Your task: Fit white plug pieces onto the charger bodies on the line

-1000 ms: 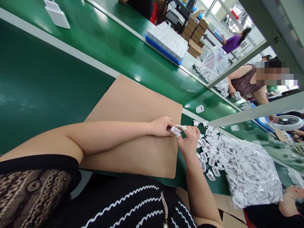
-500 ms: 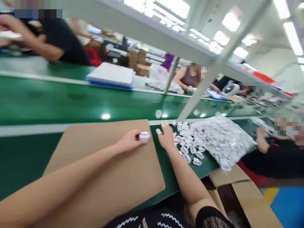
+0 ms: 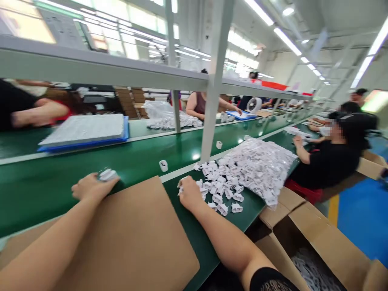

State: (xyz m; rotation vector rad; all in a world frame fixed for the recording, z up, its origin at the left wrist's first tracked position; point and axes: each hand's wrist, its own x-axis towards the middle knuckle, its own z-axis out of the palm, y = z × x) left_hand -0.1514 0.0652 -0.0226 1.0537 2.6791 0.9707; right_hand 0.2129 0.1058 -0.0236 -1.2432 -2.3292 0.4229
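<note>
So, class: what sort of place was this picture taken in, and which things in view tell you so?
Most likely a factory assembly line: a long green conveyor belt, a heap of small white plastic parts beside a full bag of them, and other people seated along the belt.

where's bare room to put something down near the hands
Bare: the brown cardboard sheet between both forearms, and green belt beyond the left hand, short of the blue tray. Crowded: loose white plastic plugs at the right hand and the clear bag.

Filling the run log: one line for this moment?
left hand: holds white part at belt | right hand: on loose white parts | cardboard sheet between
</note>
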